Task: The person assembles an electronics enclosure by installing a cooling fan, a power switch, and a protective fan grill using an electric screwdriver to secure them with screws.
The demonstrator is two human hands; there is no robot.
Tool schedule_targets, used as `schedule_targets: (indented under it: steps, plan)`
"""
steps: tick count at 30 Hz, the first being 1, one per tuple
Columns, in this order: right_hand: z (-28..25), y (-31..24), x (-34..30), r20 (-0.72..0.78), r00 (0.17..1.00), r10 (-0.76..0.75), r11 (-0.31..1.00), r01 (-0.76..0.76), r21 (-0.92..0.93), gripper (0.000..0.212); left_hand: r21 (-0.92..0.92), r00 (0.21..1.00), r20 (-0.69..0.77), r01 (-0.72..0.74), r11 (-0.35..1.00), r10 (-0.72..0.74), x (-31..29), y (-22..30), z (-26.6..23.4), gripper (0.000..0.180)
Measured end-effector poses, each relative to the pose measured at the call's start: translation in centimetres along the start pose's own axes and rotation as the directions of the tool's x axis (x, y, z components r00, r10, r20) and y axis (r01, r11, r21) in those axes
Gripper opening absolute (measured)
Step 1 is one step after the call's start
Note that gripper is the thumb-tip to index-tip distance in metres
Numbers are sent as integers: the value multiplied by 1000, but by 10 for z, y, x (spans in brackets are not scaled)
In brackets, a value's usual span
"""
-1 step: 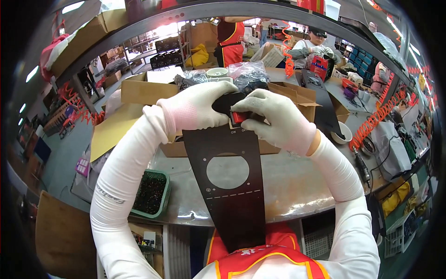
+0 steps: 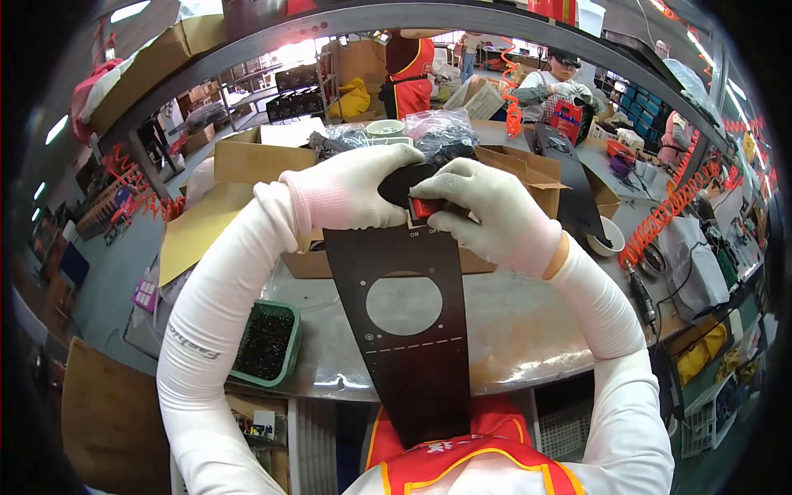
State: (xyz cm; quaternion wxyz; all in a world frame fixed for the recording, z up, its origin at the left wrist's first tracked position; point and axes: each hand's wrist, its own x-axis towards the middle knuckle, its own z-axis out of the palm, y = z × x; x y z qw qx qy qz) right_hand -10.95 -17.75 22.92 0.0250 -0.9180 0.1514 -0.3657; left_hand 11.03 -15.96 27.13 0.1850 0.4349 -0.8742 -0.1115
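Note:
A long black panel with a large round hole leans from my lap up over the workbench edge. At its far end, my gloved left hand is closed around the panel, thumb along the top. My gloved right hand pinches a small red switch between thumb and fingers. This switch is at a cutout near the panel's upper end; how far it sits in the cutout is hidden by my fingers.
Behind my hands stand open cardboard boxes with bagged parts. A green tub of small dark screws is at left. To the right are a white bowl, a power screwdriver and a coiled orange hose. Co-workers are beyond.

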Motion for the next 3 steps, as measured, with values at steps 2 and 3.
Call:
schedule_targets:
  steps: [2,3]
  plan:
    - [3,-1,-4,28,1000,2,998,-1,-63,31,-124,986,164,61,990,-41,5,1,-4,72]
    - [5,-6,-6,44,999,-3,993,8,-122,31,-57,988,154,-2,998,11,3,0,-8,75]
